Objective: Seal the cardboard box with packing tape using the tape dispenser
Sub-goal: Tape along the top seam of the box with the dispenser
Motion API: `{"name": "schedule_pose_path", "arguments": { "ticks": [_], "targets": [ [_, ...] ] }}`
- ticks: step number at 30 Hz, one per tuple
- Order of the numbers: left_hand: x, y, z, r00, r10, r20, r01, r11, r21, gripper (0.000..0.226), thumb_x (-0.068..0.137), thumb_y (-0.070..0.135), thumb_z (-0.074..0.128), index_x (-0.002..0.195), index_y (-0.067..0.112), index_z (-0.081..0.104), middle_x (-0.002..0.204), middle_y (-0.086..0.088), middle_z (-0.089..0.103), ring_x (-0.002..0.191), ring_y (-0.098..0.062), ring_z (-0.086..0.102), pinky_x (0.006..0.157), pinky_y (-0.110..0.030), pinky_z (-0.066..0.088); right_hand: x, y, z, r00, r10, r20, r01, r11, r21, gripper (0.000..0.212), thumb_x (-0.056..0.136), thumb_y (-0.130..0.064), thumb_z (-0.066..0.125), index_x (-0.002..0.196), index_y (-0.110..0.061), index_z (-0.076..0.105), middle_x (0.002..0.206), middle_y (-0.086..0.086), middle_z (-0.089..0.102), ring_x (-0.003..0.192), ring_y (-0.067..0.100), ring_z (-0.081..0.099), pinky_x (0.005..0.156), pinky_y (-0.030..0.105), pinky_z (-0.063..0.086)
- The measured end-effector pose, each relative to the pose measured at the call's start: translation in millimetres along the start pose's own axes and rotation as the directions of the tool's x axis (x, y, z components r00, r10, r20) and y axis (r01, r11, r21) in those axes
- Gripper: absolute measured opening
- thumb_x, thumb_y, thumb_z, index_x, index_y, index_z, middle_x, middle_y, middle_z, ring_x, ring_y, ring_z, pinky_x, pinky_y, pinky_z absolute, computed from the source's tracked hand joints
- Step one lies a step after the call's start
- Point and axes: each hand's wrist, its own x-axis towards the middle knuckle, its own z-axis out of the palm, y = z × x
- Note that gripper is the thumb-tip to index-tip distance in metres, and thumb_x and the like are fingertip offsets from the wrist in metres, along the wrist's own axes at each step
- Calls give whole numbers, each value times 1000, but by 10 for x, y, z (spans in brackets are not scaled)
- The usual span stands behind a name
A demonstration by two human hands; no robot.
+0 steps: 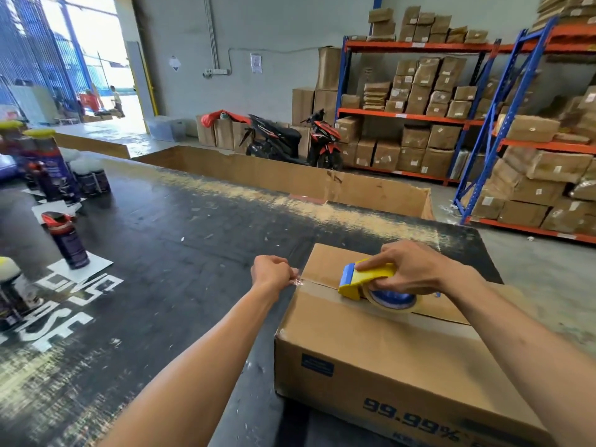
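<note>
On the cardboard box (371,343), the right hand (409,269) grips the tape dispenser (367,280) (yellow) while the left hand (272,272) pinches the tape end (297,281).

Both bare forearms extended forward. Left hand (273,273) fisted, fingertips pinched, farther left. Right hand (407,268) palm-down, fingers curled in grip, wrist bent.

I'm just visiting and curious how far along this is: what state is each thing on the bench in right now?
cardboard box: flaps closed, tape partly along the top seam.
tape dispenser: on the seam, gripped by the right hand.
tape end: pinched at the box edge by the left hand.
spray cans: upright, capped.
</note>
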Motion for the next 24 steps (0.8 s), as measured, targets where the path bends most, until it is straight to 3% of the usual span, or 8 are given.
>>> {"name": "schedule_pose_path", "arguments": {
  "ticks": [4,8,10,12,15,18,21,24],
  "targets": [
    [61,-91,15,999,-34,17,35,999,-39,27,76,-16,73,97,0,67,92,-23,73,74,-26,76,60,-29,60,-2,44,41,1000,-1,-24,2,1000,13,45,83,-63,62,127,-55,59,87,-13,58,77,8,53,60,22,32],
    [146,-139,18,997,-70,41,71,997,-36,22,73,-16,77,86,-1,67,94,-24,73,81,-31,75,70,-35,62,-2,52,49,1000,3,-4,-3,1000,16,45,83,-62,61,128,-56,56,88,-14,56,78,8,53,63,23,34],
    [149,-155,46,997,-55,50,55,998,12,37,73,-9,80,107,-5,67,102,-21,73,87,-29,74,79,-37,62,5,36,47,1000,5,3,-5,1000,17,43,84,-60,61,126,-59,54,88,-14,56,79,9,53,62,23,34],
    [48,-145,69,999,30,36,-38,974,225,60,79,2,77,135,0,57,121,-17,69,107,-27,69,96,-37,55,8,24,46,1000,7,5,-8,1000,13,42,84,-60,61,125,-61,53,88,-13,57,79,10,53,62,23,34],
    [-157,-180,84,970,233,71,-232,793,563,65,94,13,65,153,10,37,150,-14,48,135,-33,47,109,-41,40,8,20,34,1000,8,6,-8,1000,4,43,83,-62,60,125,-61,53,88,-12,57,79,8,52,61,23,34],
    [-193,-222,17,916,368,159,-386,706,594,61,102,16,54,156,11,27,162,-15,26,145,-34,34,115,-42,31,2,32,37,1000,10,1,-10,1000,-8,44,82,-64,60,126,-59,54,87,-13,57,78,8,52,61,23,34],
    [-232,-167,-6,794,487,362,-605,583,542,57,106,20,43,158,14,22,166,-8,14,151,-25,20,119,-34,20,9,11,32,1000,17,8,-17,999,-29,44,84,-63,60,127,-58,55,88,-12,57,80,10,53,61,22,33],
    [-292,-164,69,734,330,594,-671,490,557,59,108,35,35,159,14,15,168,-5,1,154,-22,7,121,-34,11,28,-26,9,1000,21,19,-20,999,-36,43,84,-62,61,127,-58,56,87,-13,57,80,9,53,61,22,34]
  ]
}}
